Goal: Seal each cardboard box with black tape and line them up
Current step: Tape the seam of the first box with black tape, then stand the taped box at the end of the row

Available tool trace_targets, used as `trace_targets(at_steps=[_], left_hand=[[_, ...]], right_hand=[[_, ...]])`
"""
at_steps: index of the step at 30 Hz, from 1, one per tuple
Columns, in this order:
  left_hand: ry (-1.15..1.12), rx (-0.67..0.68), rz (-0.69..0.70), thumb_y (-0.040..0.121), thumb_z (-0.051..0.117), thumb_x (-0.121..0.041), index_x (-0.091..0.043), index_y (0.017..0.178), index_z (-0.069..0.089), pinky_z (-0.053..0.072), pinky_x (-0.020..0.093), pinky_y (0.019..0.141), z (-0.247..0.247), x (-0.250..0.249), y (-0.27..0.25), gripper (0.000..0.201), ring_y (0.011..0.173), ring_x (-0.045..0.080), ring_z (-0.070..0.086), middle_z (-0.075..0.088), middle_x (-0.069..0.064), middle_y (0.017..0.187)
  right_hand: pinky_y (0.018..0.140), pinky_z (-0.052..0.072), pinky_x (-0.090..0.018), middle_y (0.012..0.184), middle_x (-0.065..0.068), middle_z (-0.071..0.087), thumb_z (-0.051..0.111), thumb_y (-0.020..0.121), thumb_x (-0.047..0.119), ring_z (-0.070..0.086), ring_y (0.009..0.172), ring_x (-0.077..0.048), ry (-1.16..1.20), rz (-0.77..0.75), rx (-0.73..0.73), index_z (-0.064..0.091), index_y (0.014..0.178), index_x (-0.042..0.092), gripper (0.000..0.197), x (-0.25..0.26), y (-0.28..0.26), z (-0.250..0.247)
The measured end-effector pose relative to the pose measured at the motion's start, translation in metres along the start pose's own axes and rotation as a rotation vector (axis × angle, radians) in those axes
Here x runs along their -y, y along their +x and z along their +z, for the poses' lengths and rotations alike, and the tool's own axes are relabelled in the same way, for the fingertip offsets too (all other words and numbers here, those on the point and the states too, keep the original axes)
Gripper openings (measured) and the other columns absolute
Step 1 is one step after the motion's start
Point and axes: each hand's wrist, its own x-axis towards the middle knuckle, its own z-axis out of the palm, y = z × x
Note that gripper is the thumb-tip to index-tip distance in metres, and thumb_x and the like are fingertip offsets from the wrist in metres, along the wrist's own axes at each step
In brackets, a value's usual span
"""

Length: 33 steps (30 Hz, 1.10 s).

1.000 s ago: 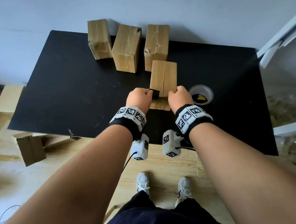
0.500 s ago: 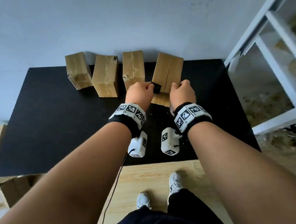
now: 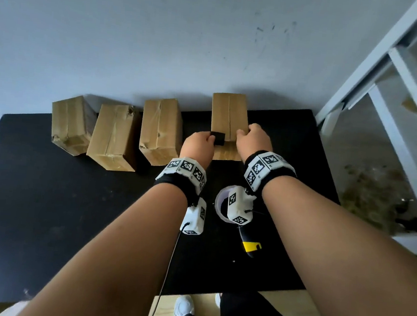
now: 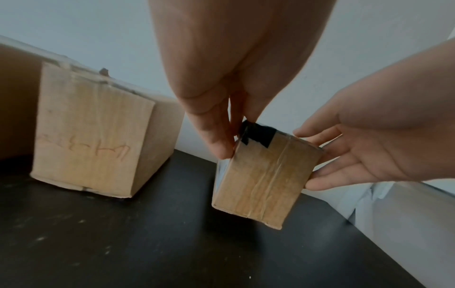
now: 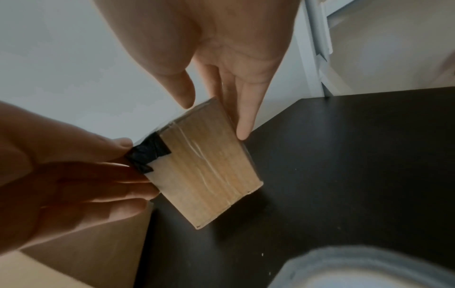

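Note:
Three taped cardboard boxes (image 3: 114,137) stand in a row along the back of the black table (image 3: 45,205). To their right, a gap apart, is a fourth box (image 3: 228,116) held between both hands. A piece of black tape (image 3: 220,138) is folded over its near left top corner. My left hand (image 3: 198,144) pinches that corner, thumb on the side and fingers by the tape (image 4: 258,134). My right hand (image 3: 252,141) lays straight fingers (image 5: 242,117) flat against the box's right side (image 5: 209,165).
A tape roll (image 3: 219,204) lies on the table under my right wrist, partly hidden by the wrist camera. A black and yellow cutter (image 3: 250,243) lies just nearer. A wall rises behind the boxes and a white frame (image 3: 386,98) stands off the table's right end.
Both hands have pushed the fourth box from mid-table away to the back, to the right of the third box. The tape roll now lies nearer me than the hands.

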Motion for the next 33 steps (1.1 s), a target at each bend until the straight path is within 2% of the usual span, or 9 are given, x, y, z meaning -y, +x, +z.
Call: trace_targets(at_steps=[5,11,14,16,18,22,26,29,33], left_hand=[[-0.011,0.017,-0.056,0.101,0.038,-0.021,-0.010,0.132,0.056,0.041,0.027,0.091,0.015,-0.008,0.029,0.037,0.116,0.025,0.056,0.062,0.010,0.125],[0.016,0.030,-0.032,0.100,0.038,-0.019,-0.011,0.120,0.063,0.039,0.024,0.078,0.017,-0.008,0.044,0.033,0.103,0.026,0.060,0.066,0.012,0.112],[0.060,0.044,-0.015,0.099,0.040,-0.023,-0.009,0.119,0.062,0.042,0.028,0.082,0.014,-0.003,0.043,0.033,0.105,0.027,0.059,0.063,0.014,0.117],[0.073,-0.018,0.010,0.097,0.044,-0.022,-0.007,0.114,0.062,0.044,0.032,0.087,0.004,0.002,0.040,0.029,0.107,0.029,0.058,0.062,0.016,0.118],[0.067,-0.110,0.041,0.095,0.046,-0.017,-0.013,0.106,0.063,0.045,0.032,0.088,-0.013,0.008,0.035,0.021,0.108,0.028,0.058,0.061,0.014,0.119],[0.061,-0.278,0.007,0.093,0.044,-0.011,-0.014,0.130,0.058,0.040,0.034,0.103,-0.051,0.031,0.026,0.039,0.122,0.026,0.049,0.054,0.008,0.133],[0.125,-0.280,-0.134,0.092,0.044,-0.009,-0.010,0.134,0.051,0.032,0.036,0.110,-0.079,0.061,0.010,0.042,0.130,0.029,0.039,0.044,0.012,0.140],[0.106,-0.192,-0.232,0.095,0.040,-0.010,-0.010,0.136,0.047,0.039,0.037,0.103,-0.086,0.077,0.001,0.041,0.124,0.030,0.046,0.046,0.015,0.138],[0.081,-0.129,-0.195,0.097,0.036,-0.006,-0.015,0.142,0.041,0.041,0.034,0.097,-0.083,0.088,-0.014,0.046,0.121,0.029,0.051,0.053,0.012,0.135]], right_hand=[[0.087,0.047,-0.036,0.130,-0.011,0.056,0.044,0.100,0.030,0.057,0.115,-0.029,-0.024,0.005,0.033,0.042,0.139,0.009,0.044,-0.003,0.034,0.002],[0.087,0.049,-0.038,0.126,-0.012,0.057,0.046,0.099,0.030,0.058,0.111,-0.029,-0.051,-0.026,0.035,0.044,0.134,0.008,0.041,0.000,0.046,0.005],[0.090,0.048,-0.038,0.130,-0.012,0.051,0.049,0.097,0.024,0.054,0.116,-0.029,-0.050,-0.079,-0.028,0.044,0.134,0.009,0.040,0.006,0.043,0.003],[0.094,0.046,-0.039,0.131,-0.012,0.049,0.049,0.096,0.021,0.048,0.121,-0.029,-0.078,-0.149,-0.100,0.045,0.134,0.010,0.040,0.014,0.038,0.002],[0.094,0.042,-0.037,0.132,-0.011,0.049,0.048,0.096,0.019,0.043,0.125,-0.028,-0.118,-0.221,-0.138,0.048,0.132,0.011,0.037,0.024,0.030,0.002],[0.096,0.043,-0.037,0.128,-0.007,0.054,0.047,0.094,0.017,0.046,0.122,-0.028,-0.094,-0.323,-0.145,0.058,0.123,0.015,0.031,0.047,0.015,0.012],[0.094,0.043,-0.031,0.127,-0.007,0.060,0.044,0.096,0.016,0.055,0.118,-0.025,-0.018,-0.344,0.039,0.060,0.124,0.012,0.033,0.066,-0.007,0.039],[0.096,0.045,-0.033,0.129,-0.008,0.060,0.042,0.099,0.023,0.055,0.119,-0.027,-0.089,-0.304,0.203,0.057,0.128,0.014,0.035,0.073,-0.023,0.060],[0.083,0.044,-0.032,0.119,-0.014,0.064,0.040,0.099,0.025,0.059,0.110,-0.032,-0.199,-0.273,0.312,0.063,0.118,0.009,0.033,0.075,-0.042,0.079]])
